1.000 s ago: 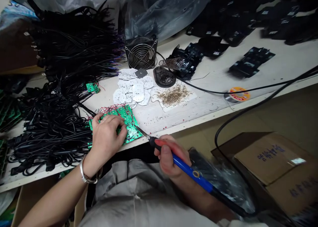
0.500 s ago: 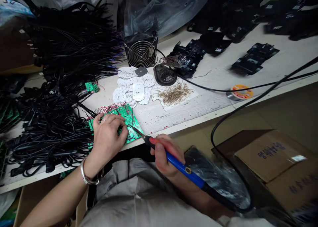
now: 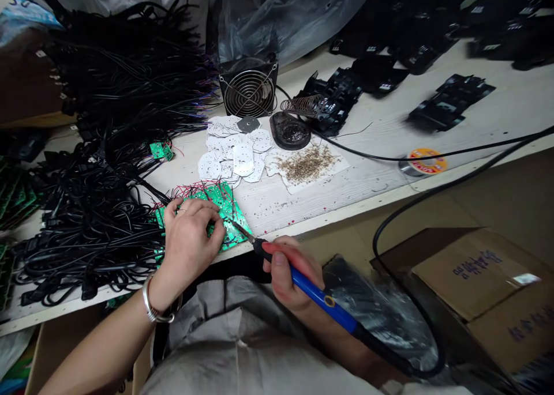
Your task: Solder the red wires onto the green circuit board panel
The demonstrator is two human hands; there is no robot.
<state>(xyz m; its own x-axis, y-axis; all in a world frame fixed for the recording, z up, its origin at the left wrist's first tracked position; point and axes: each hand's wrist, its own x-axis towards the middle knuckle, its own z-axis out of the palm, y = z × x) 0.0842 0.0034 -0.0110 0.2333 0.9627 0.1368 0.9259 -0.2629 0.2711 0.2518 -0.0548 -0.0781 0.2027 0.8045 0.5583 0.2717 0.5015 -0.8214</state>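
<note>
My right hand (image 3: 292,271) is closed around a blue-handled soldering iron (image 3: 322,297). Its metal tip touches or hovers just over a green circuit board (image 3: 237,239) lying at the table's front edge. My left hand (image 3: 194,230) rests on the board, thumb and fingers pinched together on what looks like a thin black wire (image 3: 227,219) beside the iron's tip. That hand covers much of the board's left part. Thin red wires (image 3: 203,188) stick up along the far edge of the board.
Bundles of black cables (image 3: 90,228) crowd the left side. Behind the board are white plates (image 3: 243,160), a small fan (image 3: 250,92), a dark soldering dish (image 3: 289,131) and brown crumbs on paper (image 3: 307,164). A solder spool (image 3: 426,161) and black plastic housings (image 3: 450,104) lie rightward. Cardboard boxes (image 3: 471,274) stand below.
The view has shifted slightly, so the table items appear a little farther right. Both hands, the iron and the board keep nearly the same arrangement.
</note>
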